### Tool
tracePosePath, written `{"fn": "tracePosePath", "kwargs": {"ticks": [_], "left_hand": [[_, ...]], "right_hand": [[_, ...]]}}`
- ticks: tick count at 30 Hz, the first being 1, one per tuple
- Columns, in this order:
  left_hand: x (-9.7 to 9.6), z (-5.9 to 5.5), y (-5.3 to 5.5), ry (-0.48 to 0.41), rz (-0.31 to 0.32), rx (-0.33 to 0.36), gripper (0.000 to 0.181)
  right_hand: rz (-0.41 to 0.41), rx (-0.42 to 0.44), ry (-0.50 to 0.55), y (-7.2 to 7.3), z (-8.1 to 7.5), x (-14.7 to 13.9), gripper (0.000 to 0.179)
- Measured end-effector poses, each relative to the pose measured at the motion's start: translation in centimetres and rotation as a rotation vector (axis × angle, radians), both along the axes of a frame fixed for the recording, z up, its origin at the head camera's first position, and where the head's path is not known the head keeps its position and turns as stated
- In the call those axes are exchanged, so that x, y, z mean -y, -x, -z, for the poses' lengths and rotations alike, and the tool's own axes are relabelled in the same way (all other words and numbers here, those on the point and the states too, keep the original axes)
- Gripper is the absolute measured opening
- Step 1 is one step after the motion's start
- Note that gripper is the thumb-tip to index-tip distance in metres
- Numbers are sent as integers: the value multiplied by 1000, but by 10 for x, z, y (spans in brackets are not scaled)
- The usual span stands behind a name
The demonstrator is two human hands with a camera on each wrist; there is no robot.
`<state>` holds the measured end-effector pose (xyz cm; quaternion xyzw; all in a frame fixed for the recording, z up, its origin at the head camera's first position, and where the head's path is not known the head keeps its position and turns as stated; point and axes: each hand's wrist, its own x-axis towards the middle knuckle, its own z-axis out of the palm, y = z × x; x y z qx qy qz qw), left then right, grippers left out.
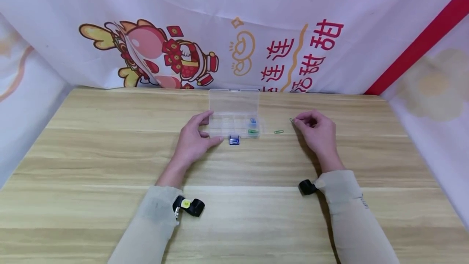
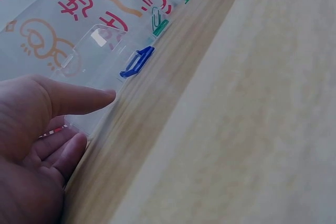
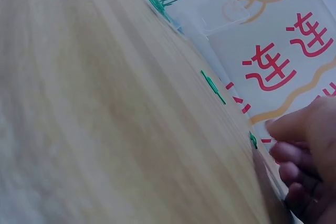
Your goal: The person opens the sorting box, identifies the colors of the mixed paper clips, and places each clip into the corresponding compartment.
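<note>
A clear plastic compartment box (image 1: 228,124) stands on the table with its lid (image 1: 234,100) raised at the back. Green paper clips (image 1: 253,132) and blue ones (image 1: 253,121) lie in its right-hand compartments. My left hand (image 1: 193,138) holds the box's left end, thumb along the front edge and fingers at the side and back. A blue latch (image 2: 137,62) juts from the front. To the right of the box, my right hand (image 1: 318,130) pinches a green paper clip (image 3: 253,140) between thumb and forefinger, close over the table. Another green paper clip (image 3: 213,87) lies between box and hand.
The wooden table (image 1: 234,223) ends at a white cloth backdrop (image 1: 227,7) with red and gold prints, just behind the lid. Cloth also hangs at both sides. Each sleeve has a small black camera (image 1: 307,187) at the wrist.
</note>
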<state>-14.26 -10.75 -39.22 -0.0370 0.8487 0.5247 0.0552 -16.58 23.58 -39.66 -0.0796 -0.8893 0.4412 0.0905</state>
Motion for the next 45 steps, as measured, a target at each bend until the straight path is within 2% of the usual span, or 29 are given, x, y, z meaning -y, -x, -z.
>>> {"fn": "tracePosePath", "kwargs": {"ticks": [6, 15, 19, 25, 32, 40, 45], "left_hand": [[-2, -2, 1, -8, 2, 0, 87], [-4, -3, 0, -21, 8, -8, 87], [-4, -2, 0, -26, 6, -8, 87], [-3, -1, 0, -28, 4, -8, 87], [-1, -1, 0, -19, 1, -7, 86], [0, 0, 0, -13, 0, -4, 86], [1, 2, 0, -10, 2, -11, 86]], "right_hand": [[-51, -65, -198, -1, 0, -1, 16], [-60, -56, -247, -4, -1, 0, 16], [-77, -49, -305, -5, 0, 3, 18], [-89, -75, -356, -4, 3, 6, 20], [-110, -52, -322, -2, 6, 6, 23], [-83, 25, -116, -1, 2, 8, 24], [-58, 47, -51, -1, 1, 10, 23]]}}
